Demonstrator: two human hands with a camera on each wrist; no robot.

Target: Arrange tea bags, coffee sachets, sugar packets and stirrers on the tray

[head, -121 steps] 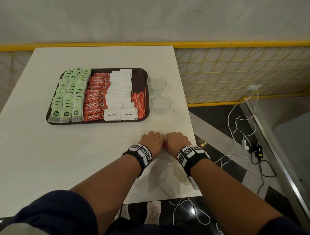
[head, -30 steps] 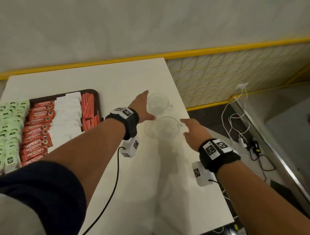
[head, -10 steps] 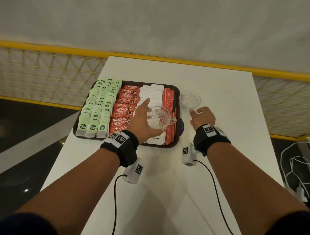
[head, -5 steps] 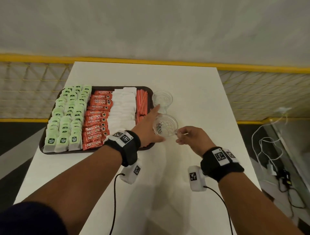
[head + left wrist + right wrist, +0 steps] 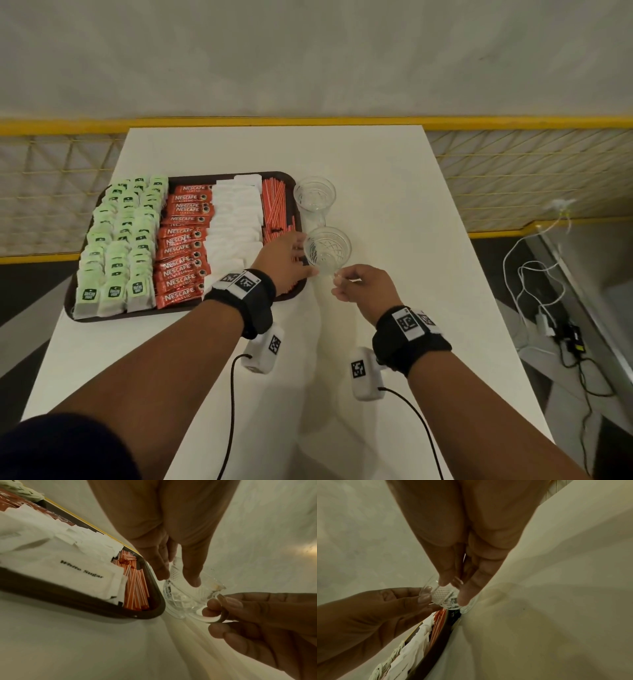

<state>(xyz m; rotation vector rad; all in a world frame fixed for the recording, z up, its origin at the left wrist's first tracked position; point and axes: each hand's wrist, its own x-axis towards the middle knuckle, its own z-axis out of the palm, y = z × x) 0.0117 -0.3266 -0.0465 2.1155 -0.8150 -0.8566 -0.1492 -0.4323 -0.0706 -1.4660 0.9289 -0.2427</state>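
The brown tray (image 5: 281, 176) holds rows of green tea bags (image 5: 120, 240), red coffee sachets (image 5: 181, 246), white sugar packets (image 5: 236, 222) and red stirrers (image 5: 274, 205). A cut-glass cup (image 5: 329, 246) stands on the table just off the tray's right rim. My left hand (image 5: 306, 255) holds the cup's left side between thumb and fingers. My right hand (image 5: 337, 279) pinches its handle. In the left wrist view the cup (image 5: 181, 596) sits against the tray corner (image 5: 85, 605), beside the stirrers (image 5: 135, 588). In the right wrist view the right hand's fingertips (image 5: 441, 582) close on the handle.
A second glass cup (image 5: 314, 195) stands just behind the first, also by the tray. The white table (image 5: 394, 325) ends at an edge on the right. White cables and chargers (image 5: 548, 308) lie on the floor there. A yellow rail (image 5: 342, 121) runs behind the table.
A second ago my left hand held the cup over the tray. The cup now stands right of the tray, with my right hand on its handle. Little has moved in the last half second.
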